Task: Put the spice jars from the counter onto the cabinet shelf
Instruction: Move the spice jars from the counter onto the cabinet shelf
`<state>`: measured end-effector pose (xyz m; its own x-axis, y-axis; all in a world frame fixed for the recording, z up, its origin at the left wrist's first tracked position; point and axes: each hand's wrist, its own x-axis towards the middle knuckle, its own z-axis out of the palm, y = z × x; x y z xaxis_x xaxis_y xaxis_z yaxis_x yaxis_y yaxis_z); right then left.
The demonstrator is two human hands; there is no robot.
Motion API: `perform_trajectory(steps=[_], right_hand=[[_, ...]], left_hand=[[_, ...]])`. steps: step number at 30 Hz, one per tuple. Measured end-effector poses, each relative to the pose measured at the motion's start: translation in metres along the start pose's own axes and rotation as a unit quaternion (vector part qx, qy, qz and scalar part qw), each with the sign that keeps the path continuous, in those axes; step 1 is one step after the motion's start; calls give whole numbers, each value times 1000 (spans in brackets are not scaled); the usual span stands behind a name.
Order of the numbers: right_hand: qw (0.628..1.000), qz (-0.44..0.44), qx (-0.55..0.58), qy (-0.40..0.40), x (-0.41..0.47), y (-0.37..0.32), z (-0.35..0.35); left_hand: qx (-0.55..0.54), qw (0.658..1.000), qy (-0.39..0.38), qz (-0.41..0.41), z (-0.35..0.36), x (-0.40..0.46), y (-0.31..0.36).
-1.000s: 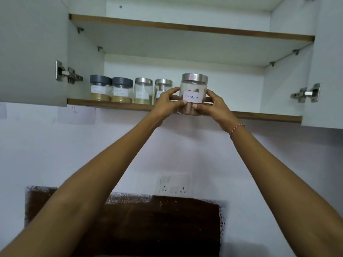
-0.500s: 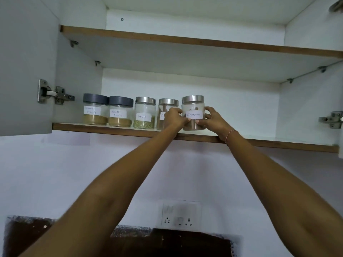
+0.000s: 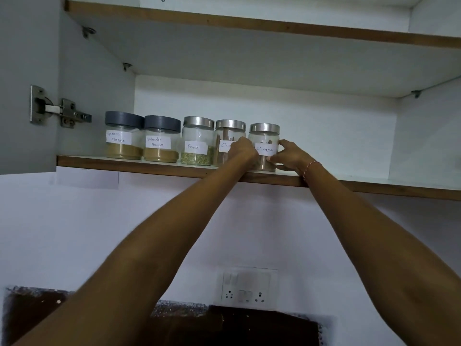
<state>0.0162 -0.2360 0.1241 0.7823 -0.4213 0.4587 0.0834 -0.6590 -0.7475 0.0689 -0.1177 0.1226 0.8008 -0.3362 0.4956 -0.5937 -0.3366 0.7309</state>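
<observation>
A clear cinnamon jar with a steel lid and a white label stands on the lower cabinet shelf, rightmost in a row. My left hand grips its left side and my right hand grips its right side and base. To its left stand another steel-lidded jar, partly hidden by my left hand, a fennel jar, a coriander powder jar and a garam masala jar, the last two with grey lids.
The shelf runs on bare to the right of the jars up to the cabinet wall. An upper shelf hangs above. The left door stands open on its hinge. A wall socket sits below.
The cinnamon jar has gone from held in front of the shelf edge to standing on the shelf beside the row. Both hands stayed on it, and the view tilted upward.
</observation>
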Motion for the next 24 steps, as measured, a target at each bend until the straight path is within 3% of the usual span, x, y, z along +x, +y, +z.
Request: perform_trajectory(steps=[4, 8, 11, 14, 18, 24], right_hand=[[1000, 5, -18, 14, -7, -1, -3], [982, -62, -126, 124, -28, -7, -4], [956, -146, -175, 187, -55, -1, 0], [922, -202, -202, 261, -89, 15, 7], [893, -211, -214, 334, -150, 59, 26], [914, -119, -277, 273, -245, 152, 59]], left_hand=[[45, 999, 12, 19, 1, -5, -1], [96, 980, 125, 120, 5, -26, 2], [118, 940, 190, 256, 9, -48, -1], [172, 895, 203, 359, 26, -81, -22], [113, 909, 181, 358, 74, -148, -67], [133, 950, 49, 277, 142, -241, -136]])
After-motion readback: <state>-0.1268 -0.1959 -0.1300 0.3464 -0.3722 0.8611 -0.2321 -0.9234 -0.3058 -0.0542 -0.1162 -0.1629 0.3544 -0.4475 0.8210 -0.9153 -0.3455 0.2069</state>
